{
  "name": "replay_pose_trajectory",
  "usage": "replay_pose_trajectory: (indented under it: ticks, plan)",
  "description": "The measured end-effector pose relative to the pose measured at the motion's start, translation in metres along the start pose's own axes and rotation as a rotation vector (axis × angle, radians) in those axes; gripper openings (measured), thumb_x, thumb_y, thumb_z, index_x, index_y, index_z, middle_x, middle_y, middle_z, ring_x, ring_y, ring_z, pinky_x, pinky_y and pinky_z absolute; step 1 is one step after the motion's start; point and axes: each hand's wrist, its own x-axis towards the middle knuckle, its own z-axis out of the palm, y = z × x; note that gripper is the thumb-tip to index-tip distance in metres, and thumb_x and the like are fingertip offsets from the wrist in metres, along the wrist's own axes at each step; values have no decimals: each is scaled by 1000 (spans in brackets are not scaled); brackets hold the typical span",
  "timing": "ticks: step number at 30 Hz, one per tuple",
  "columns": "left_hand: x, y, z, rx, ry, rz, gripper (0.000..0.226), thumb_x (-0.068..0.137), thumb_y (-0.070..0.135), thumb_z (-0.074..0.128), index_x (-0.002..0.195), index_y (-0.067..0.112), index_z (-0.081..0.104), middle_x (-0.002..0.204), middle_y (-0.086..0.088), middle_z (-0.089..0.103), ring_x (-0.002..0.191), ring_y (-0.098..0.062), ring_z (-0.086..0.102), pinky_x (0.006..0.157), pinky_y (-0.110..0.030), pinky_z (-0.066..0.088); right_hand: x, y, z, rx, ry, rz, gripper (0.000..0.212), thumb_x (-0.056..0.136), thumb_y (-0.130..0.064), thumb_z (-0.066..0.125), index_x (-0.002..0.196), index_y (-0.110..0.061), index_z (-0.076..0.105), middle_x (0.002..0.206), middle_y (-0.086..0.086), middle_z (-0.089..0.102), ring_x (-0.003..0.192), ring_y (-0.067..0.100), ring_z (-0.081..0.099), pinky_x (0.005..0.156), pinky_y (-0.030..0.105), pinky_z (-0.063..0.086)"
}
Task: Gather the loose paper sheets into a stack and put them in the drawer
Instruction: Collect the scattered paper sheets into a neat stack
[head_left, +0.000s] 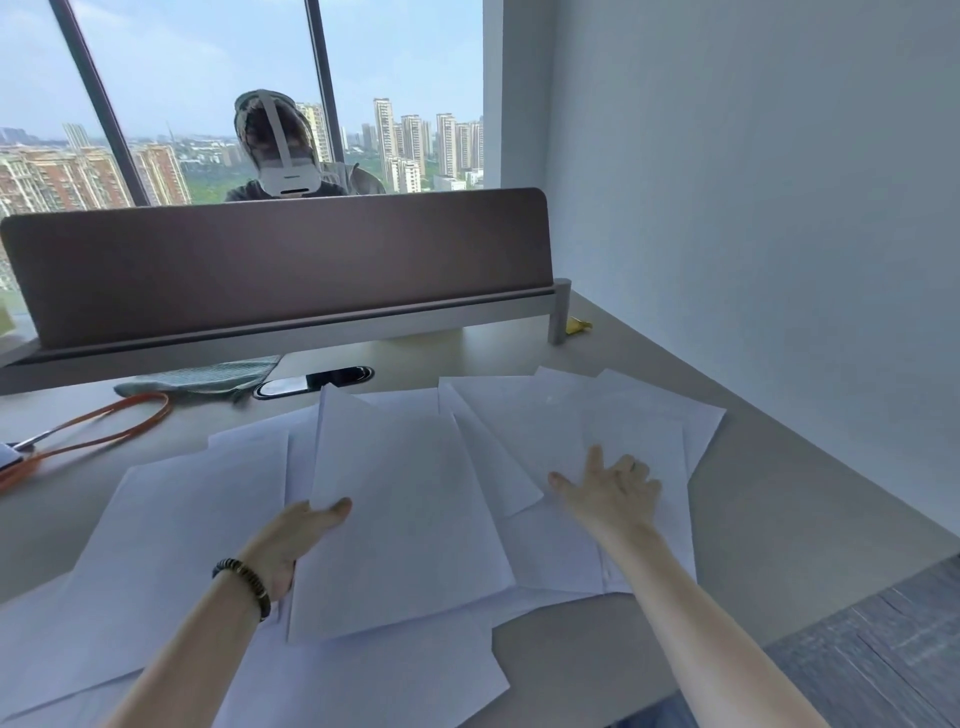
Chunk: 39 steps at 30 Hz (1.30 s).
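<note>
Several loose white paper sheets (171, 525) lie spread and overlapping across the grey desk (779, 519). My left hand (301, 540) grips the left edge of one sheet (405, 519), thumb on top, and that sheet is lifted slightly above the others. My right hand (613, 493) rests flat with fingers spread on the sheets at the right (623, 415). No drawer is in view.
A brown divider screen (275, 265) stands across the back of the desk, with a person seated behind it. A teal cloth (208, 382), an orange cable (98, 431) and a cable port (311, 383) lie at the back left. A white wall (753, 208) bounds the right.
</note>
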Motion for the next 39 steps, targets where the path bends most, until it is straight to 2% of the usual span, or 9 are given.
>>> replay_pose_trajectory:
  ticks: [4, 9, 15, 23, 26, 28, 33, 36, 39]
  plan:
    - [-12, 10, 9, 2, 15, 10, 32, 95, 23, 64, 119, 1, 66, 116, -20, 70, 111, -39, 64, 105, -55, 45, 2, 1, 12, 4, -44, -44, 83, 93, -71, 29, 157, -21, 16, 162, 25, 14, 150, 43, 12, 116, 60, 13]
    - [-9, 10, 13, -3, 16, 18, 31, 95, 22, 63, 117, 0, 66, 109, -20, 71, 101, -37, 66, 100, -53, 49, -3, -3, 8, 117, 62, -154, 69, 94, -56, 48, 149, -17, 31, 146, 11, 47, 136, 36, 38, 105, 46, 32]
    - [-7, 6, 12, -14, -7, 17, 30, 95, 22, 63, 117, 1, 66, 111, -20, 72, 104, -38, 67, 101, -54, 49, -6, -9, 0, 621, 2, -166, 61, 89, -25, 66, 145, -20, 41, 135, 10, 58, 129, 30, 51, 100, 37, 44]
    - [-7, 5, 13, -24, 2, 51, 28, 96, 20, 62, 115, 1, 67, 110, -21, 72, 103, -37, 68, 99, -51, 50, -2, -4, -5, 837, 61, -51, 59, 87, -6, 64, 143, -11, 45, 108, 11, 65, 89, 23, 58, 59, 19, 40]
    - [-7, 4, 12, -39, -2, 44, 27, 95, 21, 64, 114, 1, 68, 108, -21, 73, 99, -37, 69, 97, -51, 52, -1, 7, -5, 628, 230, -41, 12, 88, -7, 58, 99, -9, 64, 90, 10, 64, 82, 29, 60, 56, 28, 36]
    - [-6, 3, 12, -49, -4, 39, 26, 94, 21, 65, 111, 2, 69, 106, -21, 74, 96, -37, 70, 93, -49, 54, -3, 10, -5, 322, 274, -36, 18, 92, -13, 56, 76, -11, 50, 85, 8, 54, 83, 31, 54, 60, 32, 35]
    - [-4, 2, 12, -48, -1, 42, 26, 94, 19, 65, 111, 0, 69, 104, -20, 74, 94, -36, 71, 92, -49, 54, -7, 4, -11, 108, 44, 26, 29, 100, -27, 48, 125, -12, 49, 134, 18, 44, 125, 35, 43, 96, 42, 40]
    - [-5, 2, 12, -36, 0, 40, 29, 94, 20, 66, 114, -1, 69, 105, -20, 75, 96, -37, 71, 93, -50, 54, 1, 6, -12, 337, -30, 23, 42, 95, -25, 56, 133, -11, 44, 137, 19, 44, 127, 36, 40, 92, 39, 40]
    - [-6, 3, 12, -23, 0, 39, 29, 94, 21, 65, 112, -1, 68, 104, -21, 74, 92, -37, 71, 88, -46, 56, 0, 10, -16, 703, -30, 42, 45, 88, -15, 67, 126, -8, 46, 124, 16, 58, 100, 28, 55, 76, 30, 45]
